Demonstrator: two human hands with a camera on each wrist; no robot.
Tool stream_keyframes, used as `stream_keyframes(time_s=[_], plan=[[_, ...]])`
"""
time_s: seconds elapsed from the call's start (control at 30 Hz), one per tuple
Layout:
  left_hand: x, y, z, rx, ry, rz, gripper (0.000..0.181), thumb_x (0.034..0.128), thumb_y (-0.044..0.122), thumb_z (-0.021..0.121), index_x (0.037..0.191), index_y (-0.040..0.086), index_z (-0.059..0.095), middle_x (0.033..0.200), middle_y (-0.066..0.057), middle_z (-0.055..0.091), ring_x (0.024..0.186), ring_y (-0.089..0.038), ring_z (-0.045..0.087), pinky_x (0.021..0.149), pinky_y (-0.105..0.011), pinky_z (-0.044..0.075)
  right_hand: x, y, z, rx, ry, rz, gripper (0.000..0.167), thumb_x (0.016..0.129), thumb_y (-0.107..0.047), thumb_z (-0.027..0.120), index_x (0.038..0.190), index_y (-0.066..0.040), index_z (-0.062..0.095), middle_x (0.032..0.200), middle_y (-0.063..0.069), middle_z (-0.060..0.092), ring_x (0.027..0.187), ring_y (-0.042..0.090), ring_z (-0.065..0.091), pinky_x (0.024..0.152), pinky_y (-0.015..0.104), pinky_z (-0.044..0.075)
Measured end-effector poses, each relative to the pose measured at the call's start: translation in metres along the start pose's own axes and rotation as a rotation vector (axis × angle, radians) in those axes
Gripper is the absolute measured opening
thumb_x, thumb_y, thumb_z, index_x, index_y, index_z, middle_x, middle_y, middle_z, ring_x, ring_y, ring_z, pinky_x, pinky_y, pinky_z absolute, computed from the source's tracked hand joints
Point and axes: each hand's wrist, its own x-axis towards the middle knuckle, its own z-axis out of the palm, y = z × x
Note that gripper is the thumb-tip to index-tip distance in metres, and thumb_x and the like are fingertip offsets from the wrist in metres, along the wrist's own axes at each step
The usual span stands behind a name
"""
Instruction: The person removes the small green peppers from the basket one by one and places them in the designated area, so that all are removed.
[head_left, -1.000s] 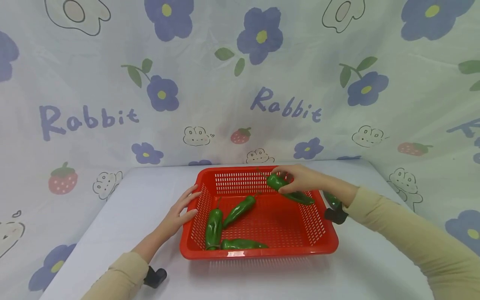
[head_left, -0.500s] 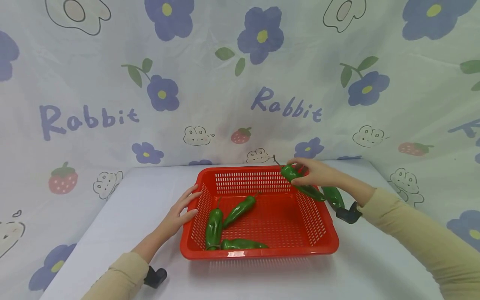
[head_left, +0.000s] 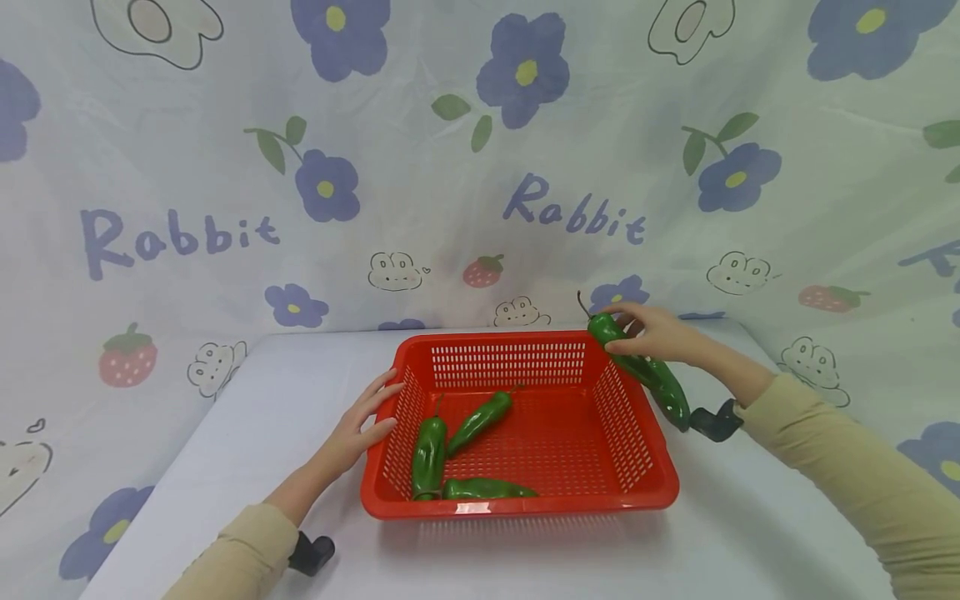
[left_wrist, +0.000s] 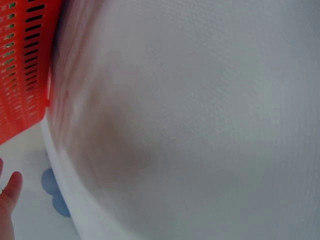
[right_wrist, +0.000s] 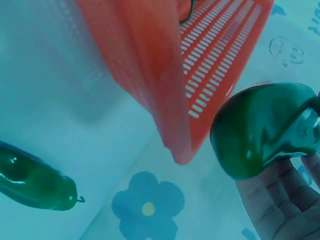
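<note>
"Rightward went the right hand [head_left: 652, 333] over that last second, carrying the glossy, green, tapered pepper [head_left: 604, 330] from inside the slatted red plastic basket [head_left: 525, 505] to its far right corner."

"And where did the pepper hang?"

"Above that corner's rim, stem upward. Another long, shiny green pepper [head_left: 670, 400] lay outside on the white-covered bench [head_left: 307, 383], to the right; the right wrist view showed the two apart."

"Heavy, would you have said?"

"Light, I judged, probably hollow, with a firm wall that could have dented under a hard squeeze. Such a shine suggested slippery skin."

"So where was the best hold?"

"Around the thick shoulder below the stem, just about where it was gripped. I wouldn't have trusted the thin stem."

"How did the fingers sit?"

"Parted by the pepper's width, thumb on the near side, the others along the far side, pinching it."

"And the left hand [head_left: 352, 429]?"

"Its fingers were spread and rested on the basket's left rim. Three more green peppers [head_left: 430, 454] lay inside."
</note>
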Motion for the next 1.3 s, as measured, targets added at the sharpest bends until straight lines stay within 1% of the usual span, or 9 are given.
stream_keyframes(time_s=[0.13,0.33,0.53,0.67,0.77,0.8,0.97,1.1,1.3], plan=[[0.0,0.0,0.0,-0.003,-0.001,0.002,0.049,0.0873,0.014,0.052,0.135,0.007,0.042,0.15,-0.014,0.021,0.135,-0.042,0.018,0.088,-0.058,0.043,-0.001,0.005,-0.003,0.002,0.01,0.021,0.058,0.081,-0.026,0.067,0.131,-0.005,0.044,0.11,0.023,0.058,0.096,0.035,0.058,0.067,0.038,0.055],[-0.001,0.001,-0.001,0.008,0.002,-0.005,0.049,0.0878,0.015,0.051,0.136,0.008,0.042,0.15,-0.013,0.021,0.135,-0.042,0.018,0.087,-0.057,0.044,-0.003,0.015,-0.006,0.049,0.003,0.097,0.059,0.083,-0.027,0.065,0.132,-0.006,0.041,0.112,0.026,0.054,0.096,0.038,0.058,0.064,0.038,0.056],[0.0,0.001,-0.001,0.015,0.002,-0.011,0.05,0.0878,0.016,0.052,0.136,0.008,0.042,0.15,-0.013,0.02,0.134,-0.042,0.019,0.087,-0.057,0.044,-0.006,0.021,-0.009,0.075,0.007,0.148,0.059,0.084,-0.027,0.064,0.131,-0.002,0.04,0.112,0.028,0.053,0.092,0.037,0.06,0.063,0.039,0.055],[0.0,0.001,-0.001,0.016,0.0,0.008,0.048,0.0885,0.015,0.051,0.135,0.007,0.042,0.15,-0.012,0.021,0.135,-0.04,0.018,0.094,-0.063,0.034,-0.008,0.028,-0.009,0.056,0.019,0.178,0.062,0.084,-0.027,0.064,0.132,0.002,0.037,0.112,0.03,0.052,0.09,0.036,0.06,0.066,0.042,0.055],[0.0,0.002,-0.001,0.018,-0.002,0.023,0.047,0.0889,0.014,0.051,0.135,0.007,0.042,0.15,-0.012,0.022,0.136,-0.039,0.018,0.096,-0.067,0.028,-0.009,0.034,-0.009,0.045,0.029,0.197,0.063,0.085,-0.027,0.063,0.133,0.004,0.036,0.113,0.031,0.052,0.089,0.035,0.06,0.068,0.044,0.055],[-0.001,0.002,-0.001,0.019,-0.003,0.026,0.047,0.0888,0.014,0.051,0.135,0.007,0.043,0.149,-0.011,0.022,0.136,-0.039,0.018,0.096,-0.067,0.027,-0.009,0.036,-0.009,0.048,0.032,0.202,0.063,0.085,-0.027,0.063,0.133,0.004,0.036,0.113,0.031,0.052,0.088,0.035,0.06,0.068,0.044,0.055],[-0.001,0.001,-0.001,0.023,0.0,0.034,0.047,0.0887,0.013,0.052,0.135,0.007,0.043,0.149,-0.012,0.023,0.135,-0.039,0.019,0.096,-0.067,0.027,-0.011,0.045,-0.011,0.065,0.036,0.24,0.065,0.086,-0.028,0.062,0.134,0.005,0.033,0.114,0.033,0.05,0.09,0.038,0.059,0.067,0.044,0.055],[-0.001,0.0,-0.001,0.022,0.001,0.025,0.047,0.0888,0.014,0.052,0.135,0.008,0.043,0.149,-0.011,0.022,0.135,-0.039,0.018,0.096,-0.066,0.03,-0.012,0.055,-0.011,0.072,0.039,0.279,0.068,0.086,-0.029,0.061,0.135,0.007,0.03,0.116,0.034,0.048,0.093,0.041,0.058,0.068,0.044,0.055],[-0.001,0.0,-0.001,0.008,-0.004,0.014,0.048,0.0891,0.014,0.051,0.135,0.007,0.042,0.15,-0.012,0.021,0.135,-0.04,0.017,0.093,-0.064,0.035,-0.017,0.066,-0.011,0.102,0.043,0.309,0.07,0.087,-0.03,0.06,0.136,0.008,0.028,0.116,0.033,0.049,0.095,0.039,0.058,0.069,0.042,0.055]])
